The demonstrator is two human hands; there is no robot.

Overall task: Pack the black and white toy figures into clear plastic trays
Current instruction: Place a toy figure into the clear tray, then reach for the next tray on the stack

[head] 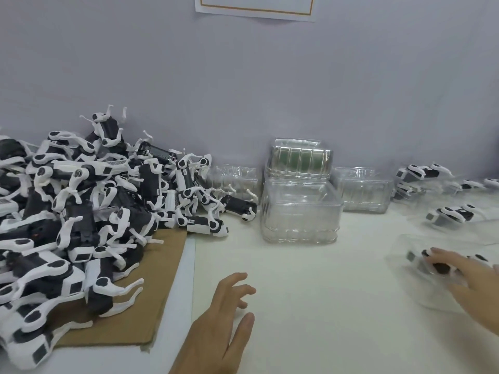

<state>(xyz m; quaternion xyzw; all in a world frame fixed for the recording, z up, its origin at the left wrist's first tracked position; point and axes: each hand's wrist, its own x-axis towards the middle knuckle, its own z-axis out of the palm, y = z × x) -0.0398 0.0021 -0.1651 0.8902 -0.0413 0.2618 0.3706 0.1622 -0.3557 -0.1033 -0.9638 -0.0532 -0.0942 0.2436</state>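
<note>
**Desk:** Where do you stand?

**Floor:** Your right hand [469, 276] lies flat, fingers spread, on a toy figure [434, 265] seated in a clear tray [405, 255] at the table's right edge; it presses rather than grasps. Your left hand [224, 314] hovers open and empty over the bare white table [324, 279].

**Desk:** And the stock?

**Floor:** A tall heap of figures [81, 211] sits far left on brown cardboard [162, 252]; empty tray stacks [299, 209] stand by the wall.

**Desk:** The risk?

**Floor:** Likely two. Press unevenly and the thin tray could skid or buckle, popping the figure out. Pull carelessly from the heap and tangled legs may drag neighbours off the edge.
</note>
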